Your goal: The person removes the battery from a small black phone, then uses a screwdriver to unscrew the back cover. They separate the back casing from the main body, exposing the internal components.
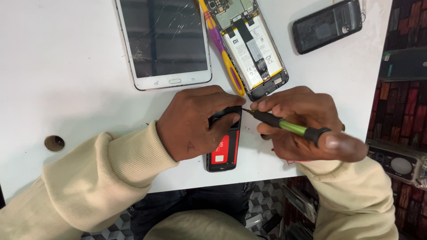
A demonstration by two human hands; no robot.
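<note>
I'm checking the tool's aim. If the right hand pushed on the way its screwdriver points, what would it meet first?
The right hand points its green-and-black screwdriver leftward. Its tip looks already at the top edge of the small black phone, beside the left hand thumb; contact depth is unclear.

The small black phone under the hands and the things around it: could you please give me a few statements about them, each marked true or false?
1. The left hand holds the small black phone down on the white table. True.
2. The right hand holds a pair of tweezers. False: it holds a green and black screwdriver, tip at the phone's top edge.
3. The white tablet has a cracked screen. True.
4. The opened phone has its back cover on. False: its battery and board are exposed.
5. A yellow and purple tool lies between the tablet and the opened phone. True.
</note>
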